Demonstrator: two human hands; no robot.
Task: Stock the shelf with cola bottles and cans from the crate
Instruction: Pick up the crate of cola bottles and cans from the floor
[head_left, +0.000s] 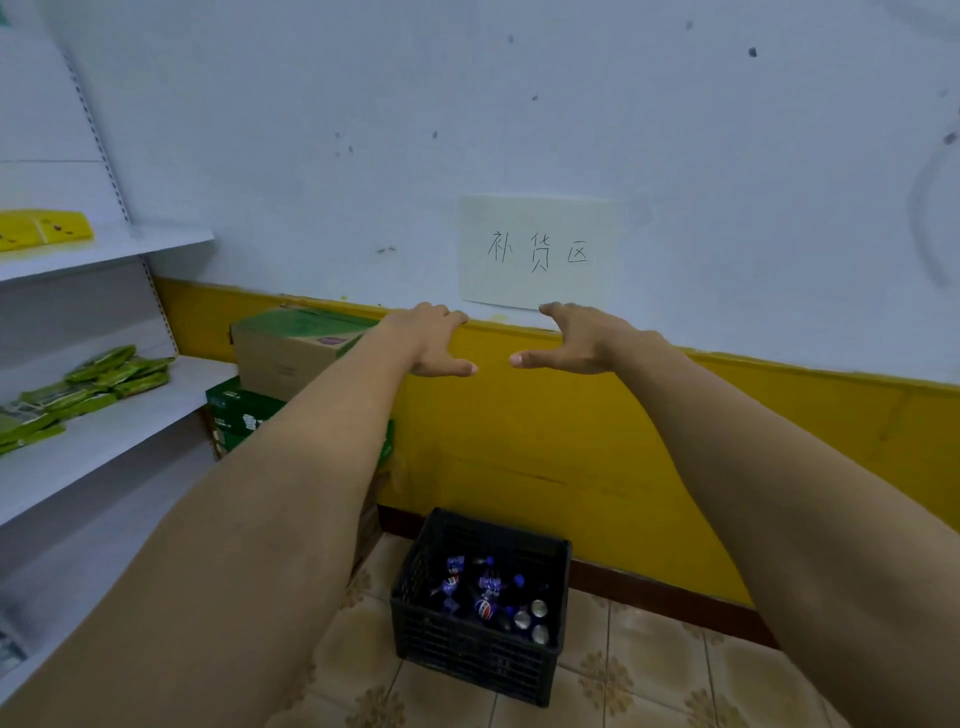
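Patterned beige floor tiles fill the bottom of the view, and on them, against the wall, sits a black slatted plastic crate. Inside it lie blue-labelled cola bottles with a few silver-topped cans in its right corner. To the left runs a white metal shelf carrying flat green packets, with a yellow pack on the board above. Past its end a brown cardboard box rests on a dark green carton. Both bare arms stretch forward above the crate. The left hand and right hand are held apart, fingers loose and spread, thumbs pointing toward each other, grasping nothing. Behind them the wall is yellow below and pale above, bearing a white paper sign with handwritten characters
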